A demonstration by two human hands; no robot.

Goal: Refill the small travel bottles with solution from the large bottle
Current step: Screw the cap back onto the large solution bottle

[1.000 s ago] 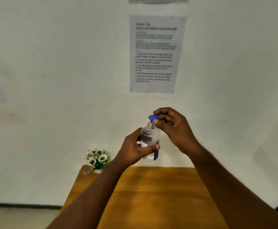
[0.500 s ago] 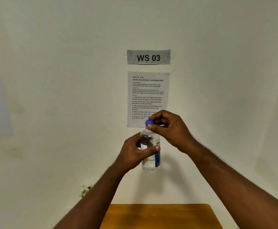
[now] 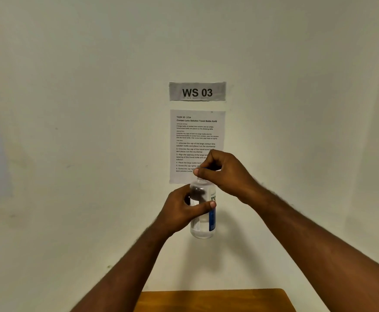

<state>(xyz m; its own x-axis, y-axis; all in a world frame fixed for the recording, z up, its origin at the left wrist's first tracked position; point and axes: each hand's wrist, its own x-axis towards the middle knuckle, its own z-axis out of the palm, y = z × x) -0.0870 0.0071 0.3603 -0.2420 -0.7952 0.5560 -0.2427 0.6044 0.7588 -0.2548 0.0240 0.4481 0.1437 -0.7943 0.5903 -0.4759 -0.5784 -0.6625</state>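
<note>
Two hands: left hand (image 3: pixel 179 210) grips bottle (image 3: pixel 203 212) | right hand (image 3: pixel 224 174) pinches cap (image 3: pixel 206 168) | instruction sheet (image 3: pixel 196 136) behind

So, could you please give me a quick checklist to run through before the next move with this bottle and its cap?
1. Left hand grips the bottle firmly: ok.
2. Bottle upright, so nothing spills: ok.
3. Right hand pinches the blue cap at the neck: ok.
4. Cap fully tight or loose: cannot tell, the fingers hide it.
5. Liquid present in the bottle: ok, clear liquid shows in the lower part.
6. Wooden table below for setting things down: ok, though only its far edge shows.
</note>
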